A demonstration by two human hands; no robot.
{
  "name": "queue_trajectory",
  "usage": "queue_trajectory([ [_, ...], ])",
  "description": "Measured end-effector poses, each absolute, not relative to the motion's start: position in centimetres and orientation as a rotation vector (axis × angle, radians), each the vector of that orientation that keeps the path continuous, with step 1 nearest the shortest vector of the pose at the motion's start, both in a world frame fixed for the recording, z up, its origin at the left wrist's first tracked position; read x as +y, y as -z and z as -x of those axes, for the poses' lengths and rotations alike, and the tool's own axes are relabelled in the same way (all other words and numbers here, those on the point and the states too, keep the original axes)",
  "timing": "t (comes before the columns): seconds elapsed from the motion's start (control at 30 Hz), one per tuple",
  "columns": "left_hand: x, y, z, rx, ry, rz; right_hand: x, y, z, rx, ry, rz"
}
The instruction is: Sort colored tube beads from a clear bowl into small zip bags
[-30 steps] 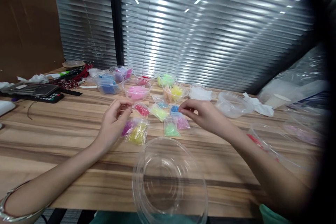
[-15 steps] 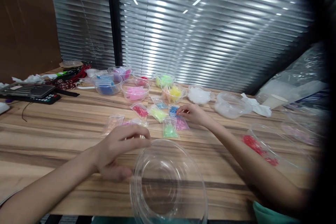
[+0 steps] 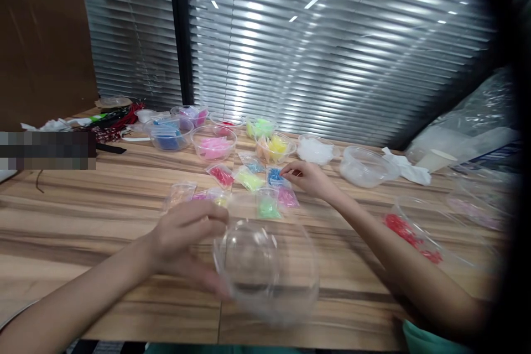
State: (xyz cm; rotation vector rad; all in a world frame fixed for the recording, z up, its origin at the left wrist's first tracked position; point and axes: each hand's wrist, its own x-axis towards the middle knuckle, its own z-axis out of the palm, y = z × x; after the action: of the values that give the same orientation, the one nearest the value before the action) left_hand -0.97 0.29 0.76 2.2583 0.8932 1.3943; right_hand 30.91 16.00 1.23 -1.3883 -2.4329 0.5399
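Note:
My left hand (image 3: pixel 188 246) is curled around the left edge of a clear plastic bowl (image 3: pixel 309 265), fingers above and thumb below. The bowl is tilted and blurred by motion, and nothing shows inside it. Farther off, my right hand (image 3: pixel 307 178) pinches the right edge of a small clear bag of blue pieces (image 3: pixel 274 176). Close around that bag lie a pink bag (image 3: pixel 287 197), a green bag (image 3: pixel 269 208), a yellow bag (image 3: pixel 249 179) and a red bag (image 3: pixel 222 176).
Clear bowls with coloured pieces, such as the pink-filled bowl (image 3: pixel 213 146) and blue-filled bowl (image 3: pixel 168 135), line the back below the blinds (image 3: pixel 332 55). At right, red pieces (image 3: pixel 409 235) lie in a clear container. Wires (image 3: pixel 114 124) are heaped at the back left.
The clear bowl has moved away from the table's front edge and changed its tilt, with my left hand closing on its rim. My right hand has stayed at the blue bag.

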Motion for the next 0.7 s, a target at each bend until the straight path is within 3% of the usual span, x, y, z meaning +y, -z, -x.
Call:
queue_trajectory([
  [0.1, 2.0, -0.9, 1.8, 1.222, -1.84, -2.209, 15.4, -1.4, -29.8, -2.415, -0.545, 1.314],
  [0.2, 4.4, -0.4, 3.3, 1.624, -2.035, -1.875, 14.7, -1.4, -27.8, -2.448, -0.627, 1.2],
  [0.4, 6.5, 1.2, 5.2, 1.945, -2.046, -1.583, 13.1, -1.0, -22.4, -2.595, -1.024, 0.887],
  [0.7, 4.7, 0.6, 3.5, 1.956, -1.934, -1.91, 13.5, 0.3, -20.2, -2.588, -1.278, 0.898],
])
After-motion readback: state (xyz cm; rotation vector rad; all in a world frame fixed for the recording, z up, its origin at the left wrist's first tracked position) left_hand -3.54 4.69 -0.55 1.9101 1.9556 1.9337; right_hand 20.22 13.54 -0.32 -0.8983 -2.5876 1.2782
